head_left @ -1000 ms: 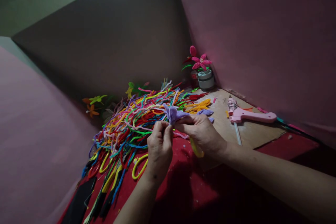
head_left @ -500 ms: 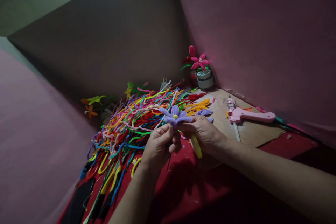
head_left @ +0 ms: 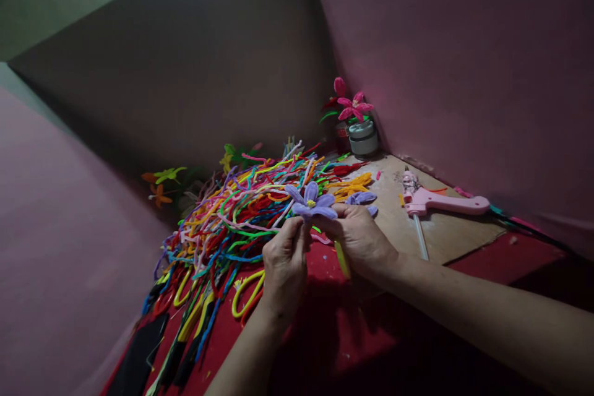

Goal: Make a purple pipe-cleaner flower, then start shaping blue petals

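Note:
A purple fuzzy flower (head_left: 312, 203) with a yellow centre faces up between my two hands. Below its petals, my left hand (head_left: 286, 253) is closed, its thumb and fingers pinching the flower's base. From the other side, my right hand (head_left: 364, 238) pinches the flower's right underside. A yellow strip (head_left: 342, 260) shows under my right hand; whether the fingers hold it is hidden. Loose purple petals (head_left: 362, 198) and orange petals (head_left: 355, 184) lie just beyond my right hand.
A heap of coloured pipe cleaners (head_left: 241, 204) covers the left. A pink glue gun (head_left: 445, 203) rests on cardboard (head_left: 390, 185) at right. Pliers (head_left: 190, 328), scissors (head_left: 248, 294) and a black phone (head_left: 139, 356) lie nearer. Behind stands a pot (head_left: 363, 139) with a pink flower (head_left: 355, 106).
The flower has tipped slightly, showing its petals more from above. My left hand has turned, its back now more visible, and more of the yellow scissor handle shows beside it.

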The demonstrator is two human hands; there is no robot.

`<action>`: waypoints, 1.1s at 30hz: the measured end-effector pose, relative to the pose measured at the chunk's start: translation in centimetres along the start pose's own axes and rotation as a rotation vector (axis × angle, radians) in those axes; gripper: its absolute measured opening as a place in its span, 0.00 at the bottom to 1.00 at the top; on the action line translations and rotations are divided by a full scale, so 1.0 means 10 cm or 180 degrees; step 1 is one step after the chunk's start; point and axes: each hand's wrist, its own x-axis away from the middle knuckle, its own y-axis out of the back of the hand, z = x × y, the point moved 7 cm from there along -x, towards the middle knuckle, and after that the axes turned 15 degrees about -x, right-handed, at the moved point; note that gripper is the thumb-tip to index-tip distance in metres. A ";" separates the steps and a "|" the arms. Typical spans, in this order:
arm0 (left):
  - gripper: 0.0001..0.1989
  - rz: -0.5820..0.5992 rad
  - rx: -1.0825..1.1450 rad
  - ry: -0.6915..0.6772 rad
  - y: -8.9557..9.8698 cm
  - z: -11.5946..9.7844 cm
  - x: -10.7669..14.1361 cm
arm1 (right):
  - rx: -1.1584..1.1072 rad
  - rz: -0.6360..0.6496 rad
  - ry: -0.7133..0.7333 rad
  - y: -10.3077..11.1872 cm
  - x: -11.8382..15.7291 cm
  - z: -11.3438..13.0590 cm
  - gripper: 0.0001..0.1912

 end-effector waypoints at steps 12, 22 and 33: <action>0.11 0.0122 0.0825 0.0638 0.10 0.10 -0.04 | 0.1087 0.0123 0.0113 0.00 -0.02 0.17 0.06; 0.10 0.1252 0.3074 0.1274 -0.22 0.07 0.02 | 0.0853 0.0125 -0.0095 0.02 -0.01 0.12 0.11; 0.07 0.1854 0.3757 0.1595 -0.34 0.02 0.15 | 0.0681 0.0195 0.0070 0.01 -0.07 0.17 0.09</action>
